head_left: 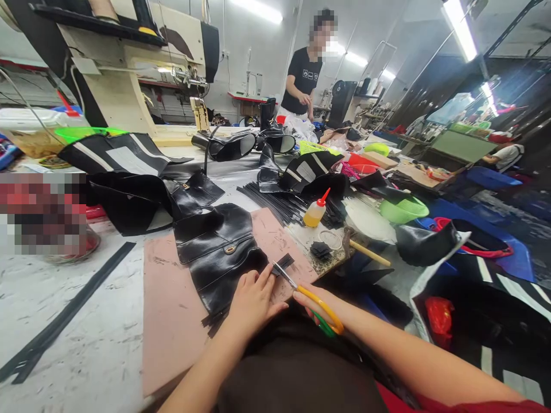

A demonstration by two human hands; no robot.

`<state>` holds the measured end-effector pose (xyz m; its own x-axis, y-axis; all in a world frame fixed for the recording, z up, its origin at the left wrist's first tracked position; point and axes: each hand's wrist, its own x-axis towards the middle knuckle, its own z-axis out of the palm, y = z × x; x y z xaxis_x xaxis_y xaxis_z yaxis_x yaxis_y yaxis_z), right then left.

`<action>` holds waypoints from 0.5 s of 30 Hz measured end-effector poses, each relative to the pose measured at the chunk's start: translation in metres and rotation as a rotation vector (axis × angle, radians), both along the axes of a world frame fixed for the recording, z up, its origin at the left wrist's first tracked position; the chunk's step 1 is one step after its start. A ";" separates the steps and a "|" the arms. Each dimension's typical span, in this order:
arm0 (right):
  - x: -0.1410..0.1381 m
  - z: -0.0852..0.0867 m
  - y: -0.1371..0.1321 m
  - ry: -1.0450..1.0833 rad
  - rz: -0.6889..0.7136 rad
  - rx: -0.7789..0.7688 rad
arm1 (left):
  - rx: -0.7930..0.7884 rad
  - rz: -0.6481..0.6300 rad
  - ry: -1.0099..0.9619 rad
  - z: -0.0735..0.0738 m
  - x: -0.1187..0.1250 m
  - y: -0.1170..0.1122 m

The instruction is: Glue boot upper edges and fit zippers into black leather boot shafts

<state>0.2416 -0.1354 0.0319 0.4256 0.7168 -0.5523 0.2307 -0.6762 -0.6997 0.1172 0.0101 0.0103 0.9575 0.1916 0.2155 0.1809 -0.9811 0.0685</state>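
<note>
My right hand grips a pair of scissors with one orange and one green handle. Their blades point up and left, at several short black strips near my left fingertips. My left hand holds the strips down on a pink board; part of their length is hidden beneath it, and dark ends show again by the wrist. Just beyond my left hand lies a black leather-like boot piece with a small oval metal fitting.
A long black strip lies at left. Glue bottle, hammer and a fan of thin black strips are to the right. A sewing machine stands behind; a person stands farther back.
</note>
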 end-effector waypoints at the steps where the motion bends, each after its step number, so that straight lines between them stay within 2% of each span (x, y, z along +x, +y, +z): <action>1: 0.001 0.000 0.000 -0.026 0.013 0.004 | 0.003 -0.003 -0.002 0.000 0.000 0.000; 5: 0.002 -0.007 -0.001 -0.056 0.039 0.115 | 0.023 0.009 -0.007 0.000 0.001 -0.001; 8: 0.000 -0.011 -0.003 -0.045 -0.008 0.227 | 0.039 0.017 -0.008 -0.001 0.002 -0.001; 10: 0.004 -0.009 -0.006 0.011 -0.035 0.246 | 0.044 0.009 -0.019 0.000 0.002 -0.001; 12: 0.017 -0.003 -0.011 0.126 -0.047 0.249 | 0.051 0.002 -0.035 0.001 0.003 0.000; 15: 0.055 0.009 -0.025 0.242 -0.112 0.256 | 0.074 0.008 -0.055 0.001 0.005 0.002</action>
<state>0.2967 -0.1601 0.0408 0.3886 0.8011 -0.4553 -0.0279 -0.4837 -0.8748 0.1227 0.0119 0.0116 0.9423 0.1805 0.2819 0.1863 -0.9825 0.0063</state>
